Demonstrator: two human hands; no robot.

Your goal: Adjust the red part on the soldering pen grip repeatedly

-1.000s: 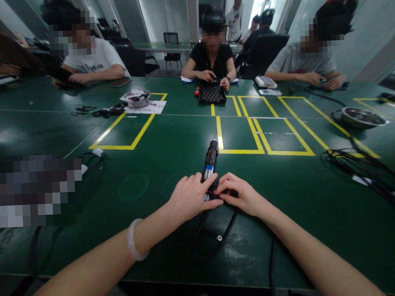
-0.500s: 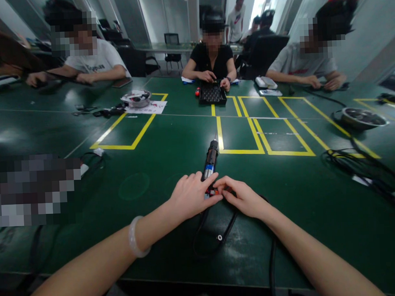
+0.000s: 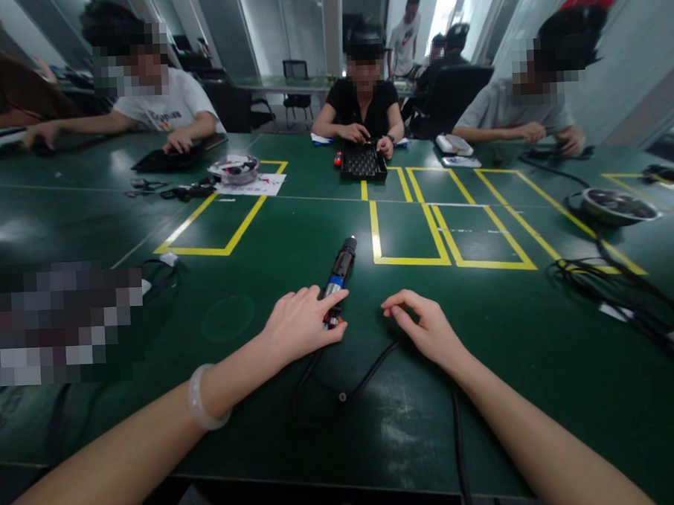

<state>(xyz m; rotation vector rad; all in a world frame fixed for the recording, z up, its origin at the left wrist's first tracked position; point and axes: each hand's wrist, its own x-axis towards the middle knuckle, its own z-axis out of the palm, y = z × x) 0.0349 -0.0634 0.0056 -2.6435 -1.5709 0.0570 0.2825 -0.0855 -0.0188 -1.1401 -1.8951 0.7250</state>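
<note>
An electric screwdriver (image 3: 341,268) with a black body and a blue band lies on the green table (image 3: 291,232), tip pointing away from me. My left hand (image 3: 299,326) rests over its rear end, fingers closed around the handle. My right hand (image 3: 422,328) hovers just to the right, apart from the tool, fingers loosely curled with thumb and forefinger near each other and nothing in them. A black cable (image 3: 348,382) runs from the tool back toward me. A pale bangle (image 3: 200,398) sits on my left wrist.
Yellow tape boxes (image 3: 447,225) mark the table ahead. A black tray (image 3: 363,162) lies before a person opposite. Other people sit left and right. A bowl (image 3: 233,168) and paper sit far left, a metal dish (image 3: 614,202) and tangled cables (image 3: 623,285) at right.
My left hand has drawn the screwdriver to the left and turned it slightly. My right hand has let go of the tool's rear end and now sits apart from it.
</note>
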